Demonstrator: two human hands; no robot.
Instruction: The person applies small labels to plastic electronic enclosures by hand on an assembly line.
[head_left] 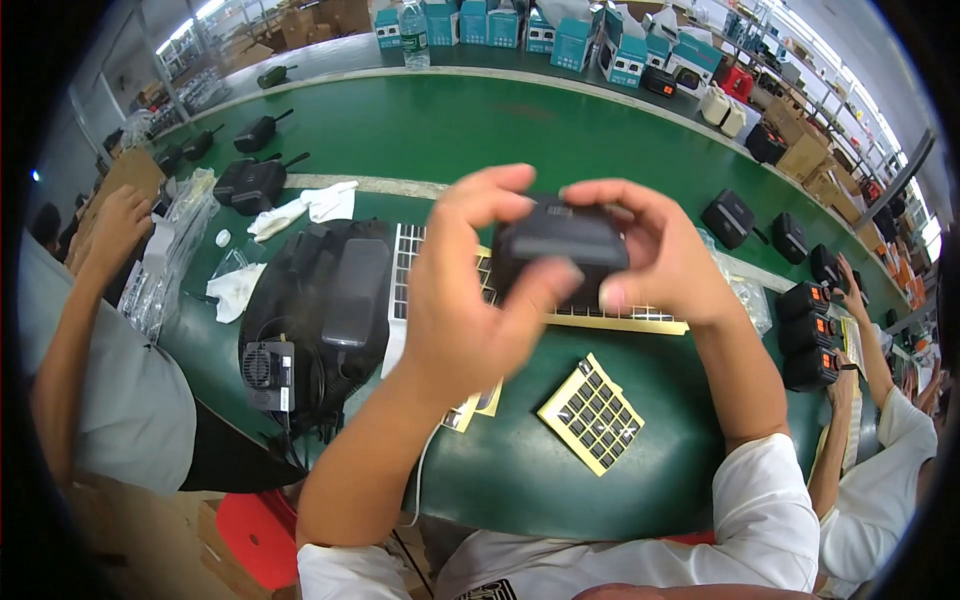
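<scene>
Above the green bench I hold a black box-shaped device (560, 242) with rounded edges, slightly blurred. My left hand (458, 275) grips its left side, thumb across the near face. My right hand (668, 252) closes round the right end, fingers over the top and thumb at the lower corner. Below the hands, on the bench, lies a yellow-backed sheet of dark square pieces (597, 415). Farther back, another yellow-edged sheet (620, 322) is partly hidden behind my hands and the device. A white gridded sheet (402, 285) lies left of my left hand.
At left lies a black bag (300, 300) with a dark slab-shaped unit (357, 292) on it. White cloths (305, 208) and black devices (250, 185) sit beyond. Teal boxes (572, 43) and a bottle (414, 38) line the back. Co-workers' arms (75, 320) reach in on both sides.
</scene>
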